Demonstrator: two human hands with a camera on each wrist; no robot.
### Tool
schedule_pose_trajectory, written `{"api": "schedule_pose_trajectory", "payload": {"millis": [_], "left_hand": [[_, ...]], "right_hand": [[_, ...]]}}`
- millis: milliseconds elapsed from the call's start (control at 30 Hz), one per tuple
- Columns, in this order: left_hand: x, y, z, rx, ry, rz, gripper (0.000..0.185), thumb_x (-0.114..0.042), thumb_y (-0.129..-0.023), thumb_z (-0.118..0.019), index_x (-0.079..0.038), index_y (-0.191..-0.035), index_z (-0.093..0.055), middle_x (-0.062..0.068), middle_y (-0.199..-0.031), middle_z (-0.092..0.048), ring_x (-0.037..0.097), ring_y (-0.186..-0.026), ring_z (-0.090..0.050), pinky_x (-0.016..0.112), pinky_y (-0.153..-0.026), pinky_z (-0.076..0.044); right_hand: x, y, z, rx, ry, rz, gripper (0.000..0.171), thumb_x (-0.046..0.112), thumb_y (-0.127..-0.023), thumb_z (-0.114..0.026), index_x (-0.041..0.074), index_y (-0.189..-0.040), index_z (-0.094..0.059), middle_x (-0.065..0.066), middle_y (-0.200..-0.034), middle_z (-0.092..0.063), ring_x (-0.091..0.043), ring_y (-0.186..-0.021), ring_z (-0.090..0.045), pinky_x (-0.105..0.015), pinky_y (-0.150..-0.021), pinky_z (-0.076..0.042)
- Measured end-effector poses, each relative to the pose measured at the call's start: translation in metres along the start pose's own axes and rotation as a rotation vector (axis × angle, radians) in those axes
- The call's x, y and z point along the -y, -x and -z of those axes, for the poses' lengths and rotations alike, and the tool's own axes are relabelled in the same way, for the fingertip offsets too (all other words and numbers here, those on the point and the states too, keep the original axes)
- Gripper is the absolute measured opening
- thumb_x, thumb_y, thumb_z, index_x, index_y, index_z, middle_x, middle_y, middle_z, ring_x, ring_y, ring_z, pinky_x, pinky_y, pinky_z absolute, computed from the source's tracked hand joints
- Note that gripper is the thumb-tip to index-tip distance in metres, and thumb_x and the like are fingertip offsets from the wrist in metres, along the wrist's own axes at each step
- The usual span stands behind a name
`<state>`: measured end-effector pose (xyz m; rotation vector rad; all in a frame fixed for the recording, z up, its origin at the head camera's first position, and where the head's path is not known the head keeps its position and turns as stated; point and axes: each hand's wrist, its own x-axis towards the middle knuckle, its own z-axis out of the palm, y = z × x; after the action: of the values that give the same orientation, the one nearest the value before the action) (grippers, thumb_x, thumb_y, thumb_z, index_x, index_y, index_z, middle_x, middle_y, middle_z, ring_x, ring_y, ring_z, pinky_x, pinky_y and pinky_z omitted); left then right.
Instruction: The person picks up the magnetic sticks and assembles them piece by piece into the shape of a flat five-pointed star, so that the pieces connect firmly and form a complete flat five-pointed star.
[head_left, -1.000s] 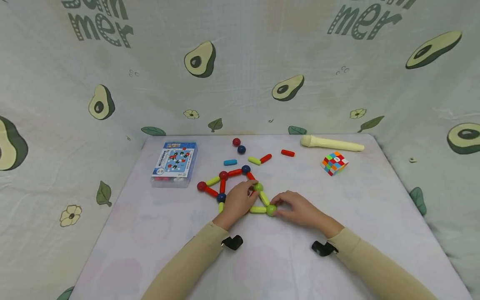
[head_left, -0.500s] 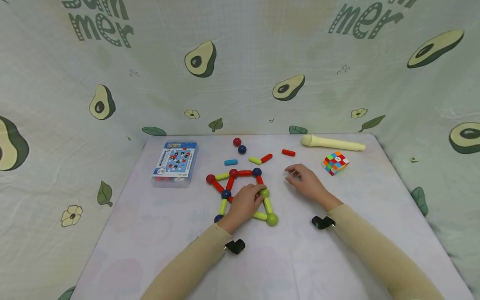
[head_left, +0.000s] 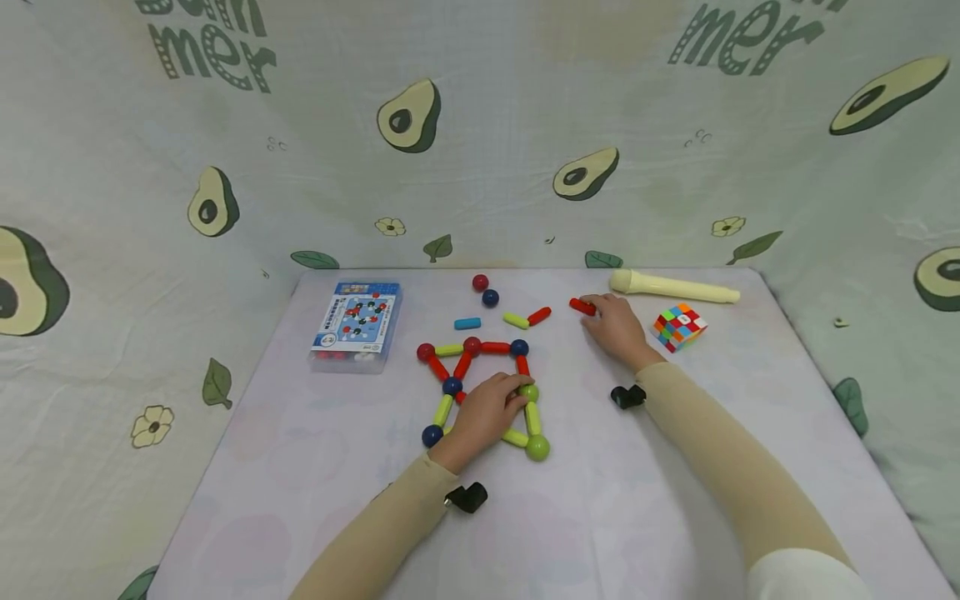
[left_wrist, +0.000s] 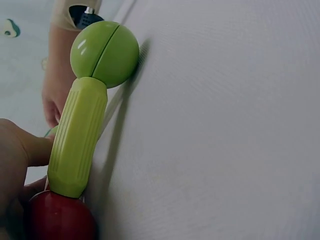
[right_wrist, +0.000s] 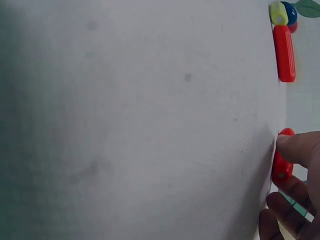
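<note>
On the table lies a flat frame of magnetic rods (head_left: 495,347) and balls in red, blue and green. My left hand (head_left: 480,417) reaches over it, its fingertips pinching a green ball (head_left: 530,392) at the right side. In the left wrist view, a yellow-green rod (left_wrist: 77,140) joins a larger-looking green ball (left_wrist: 105,54) to a red ball (left_wrist: 60,217). Farther back, my right hand (head_left: 618,332) grips a loose red rod (head_left: 581,307). The right wrist view shows the thumb and a finger on that rod (right_wrist: 282,165). The left hand covers part of the frame.
Behind the frame lie a blue rod (head_left: 467,323), a yellow-green rod (head_left: 516,320), another red rod (head_left: 539,316), a red ball (head_left: 480,282) and a blue ball (head_left: 491,297). A boxed set (head_left: 357,325) is at left; a puzzle cube (head_left: 679,327) and cream microphone-shaped object (head_left: 675,287) at right.
My right hand has left the front green ball, moved back and taken hold of the loose red rod. The frame has shifted and turned slightly, with my left hand still at its green ball.
</note>
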<state>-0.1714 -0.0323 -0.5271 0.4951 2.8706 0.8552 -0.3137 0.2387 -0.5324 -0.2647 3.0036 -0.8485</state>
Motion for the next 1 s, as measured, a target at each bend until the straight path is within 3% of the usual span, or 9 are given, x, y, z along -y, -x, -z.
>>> {"api": "schedule_pose_trajectory", "payload": {"millis": [133,267,500,700,1000], "left_hand": [[0.001,0.002,0.0,-0.01,0.01,0.008,0.041,-0.032,-0.098,-0.07,-0.028,-0.139,-0.063,-0.004,-0.119,-0.066,0.011,-0.094,-0.058,0.023,-0.08,-0.051],[0.001,0.002,-0.001,-0.032,0.031,0.02,0.04,-0.033,-0.097,-0.071,-0.028,-0.137,-0.065,-0.007,-0.115,-0.067,0.009,-0.092,-0.057,0.021,-0.079,-0.051],[0.001,0.002,0.0,-0.058,0.068,0.022,0.038,-0.033,-0.096,-0.073,-0.027,-0.133,-0.068,-0.011,-0.1,-0.065,0.008,-0.085,-0.055,0.018,-0.071,-0.048],[0.001,0.002,0.001,-0.057,0.061,0.022,0.038,-0.032,-0.095,-0.074,-0.026,-0.132,-0.069,-0.011,-0.096,-0.065,0.009,-0.083,-0.054,0.018,-0.07,-0.048],[-0.001,0.001,0.001,-0.06,0.04,0.03,0.037,-0.033,-0.095,-0.074,-0.024,-0.131,-0.07,-0.01,-0.093,-0.065,0.009,-0.081,-0.055,0.018,-0.069,-0.047]], "right_hand": [[0.003,0.002,-0.001,0.013,0.043,0.003,0.033,0.018,-0.099,-0.067,0.011,-0.131,-0.062,-0.016,-0.112,-0.06,-0.034,-0.102,-0.05,-0.048,-0.087,-0.048],[0.007,0.013,0.0,0.035,0.035,0.038,0.027,0.017,-0.098,-0.069,0.011,-0.124,-0.065,-0.012,-0.102,-0.06,-0.031,-0.096,-0.05,-0.044,-0.082,-0.047],[0.017,0.047,-0.004,0.11,0.02,0.125,0.024,0.018,-0.096,-0.072,0.016,-0.12,-0.068,-0.006,-0.104,-0.063,-0.028,-0.1,-0.053,-0.045,-0.089,-0.049],[0.027,0.075,-0.008,0.167,-0.019,0.292,0.022,0.016,-0.095,-0.073,0.019,-0.116,-0.071,0.001,-0.111,-0.066,-0.023,-0.105,-0.055,-0.044,-0.091,-0.05],[0.041,0.087,-0.014,0.231,-0.091,0.409,0.023,0.017,-0.095,-0.074,0.023,-0.117,-0.072,0.007,-0.114,-0.066,-0.017,-0.109,-0.056,-0.043,-0.095,-0.05]]}}
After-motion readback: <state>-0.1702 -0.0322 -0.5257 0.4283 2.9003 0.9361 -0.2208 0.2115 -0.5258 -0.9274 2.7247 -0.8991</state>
